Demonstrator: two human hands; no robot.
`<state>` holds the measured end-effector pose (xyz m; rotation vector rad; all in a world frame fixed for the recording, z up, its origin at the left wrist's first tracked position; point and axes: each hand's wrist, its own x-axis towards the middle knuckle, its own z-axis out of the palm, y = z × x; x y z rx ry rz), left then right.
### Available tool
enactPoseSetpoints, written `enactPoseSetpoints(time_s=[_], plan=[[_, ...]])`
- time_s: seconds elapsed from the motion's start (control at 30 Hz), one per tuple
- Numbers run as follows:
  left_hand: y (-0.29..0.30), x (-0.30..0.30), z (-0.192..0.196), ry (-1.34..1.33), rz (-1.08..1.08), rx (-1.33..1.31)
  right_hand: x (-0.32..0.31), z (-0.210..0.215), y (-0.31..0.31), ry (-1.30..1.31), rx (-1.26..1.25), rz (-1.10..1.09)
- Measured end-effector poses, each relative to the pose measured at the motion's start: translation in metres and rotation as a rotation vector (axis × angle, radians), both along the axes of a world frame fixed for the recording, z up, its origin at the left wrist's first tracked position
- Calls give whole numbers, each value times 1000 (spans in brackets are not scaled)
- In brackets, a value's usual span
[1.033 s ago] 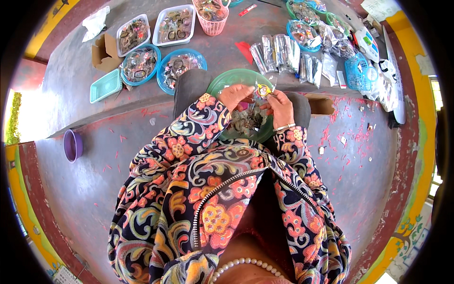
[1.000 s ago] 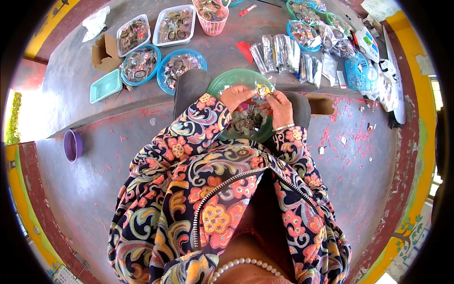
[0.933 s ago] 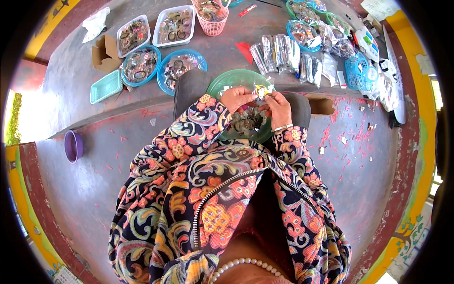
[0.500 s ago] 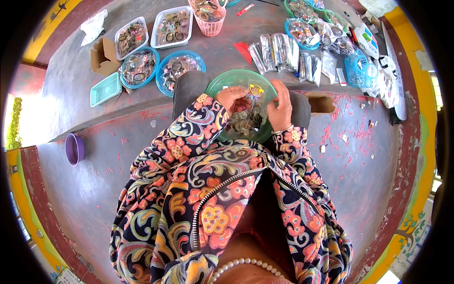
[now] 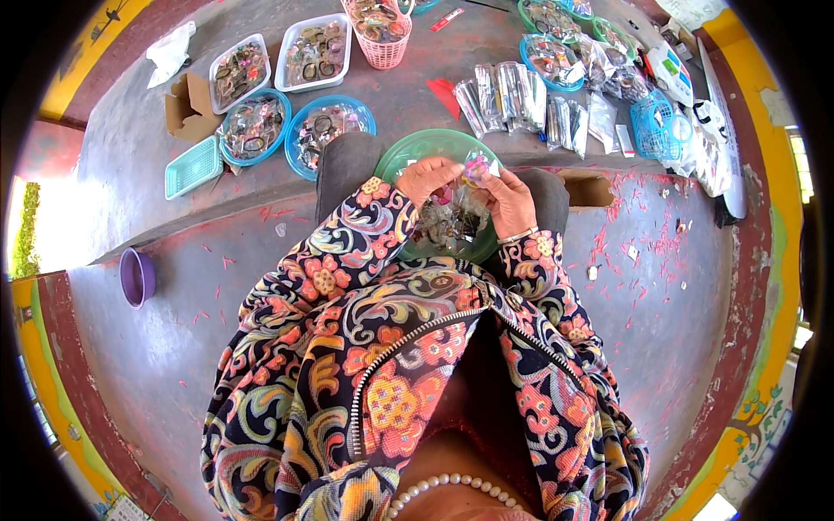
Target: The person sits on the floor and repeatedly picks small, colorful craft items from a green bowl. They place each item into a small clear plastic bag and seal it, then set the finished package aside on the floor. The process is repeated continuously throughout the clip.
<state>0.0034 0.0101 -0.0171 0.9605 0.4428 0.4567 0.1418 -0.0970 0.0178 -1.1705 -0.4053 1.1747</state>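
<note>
A green basin rests on my lap, with small items in clear plastic packets inside it. Above the basin, both hands close on a small pink, purple and yellow trinket, its exact kind too small to make out. My left hand pinches at its left side. On the other side, my right hand has thumb and fingers bent against it, next to a bit of white or clear wrapping. A dark pinkish item shows under my left fingers, partly hidden.
On the ledge ahead stand blue bowls, white trays and a pink basket, all filled. Bundles of clear packets lie right of centre, near a blue basket. A purple bucket sits on the floor at left.
My right hand has come in from the basin's right rim and closed on the trinket. The trinket has turned, showing more pink and purple.
</note>
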Motion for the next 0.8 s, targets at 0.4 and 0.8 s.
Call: enactPoseSetpoints(time_s=[0.4, 0.8], plan=[[3, 1, -23, 5, -108, -19, 6, -15, -1, 52, -66, 60], [2, 4, -32, 63, -170, 17, 4, -19, 0, -5, -38, 76]])
